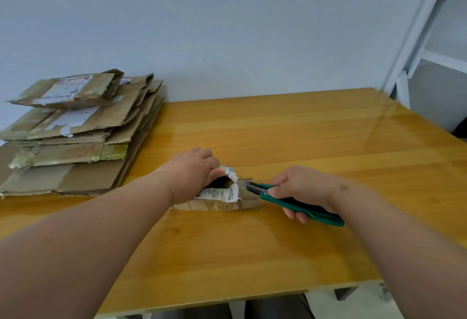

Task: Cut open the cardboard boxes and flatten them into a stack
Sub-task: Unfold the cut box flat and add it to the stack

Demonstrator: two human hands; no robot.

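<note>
Left hand [192, 174] steadies box [222, 198]; right hand [300, 189] holds knife [298, 203].

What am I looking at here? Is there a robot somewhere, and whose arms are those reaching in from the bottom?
There is no robot here. The single picture comes from a camera worn on a person's head, looking forward and down, so the two bare arms are that person's own.

The left hand holds down a small cardboard box on the wooden table. The box is partly torn open and has a torn paper label on top. The right hand grips a green utility knife, whose front end points at the box's right end; whether the blade touches the cardboard I cannot tell.

At the far left of the table lies a stack of flattened boxes, several with labels and tape on them. Behind is a pale wall, with a white frame at the right.
</note>
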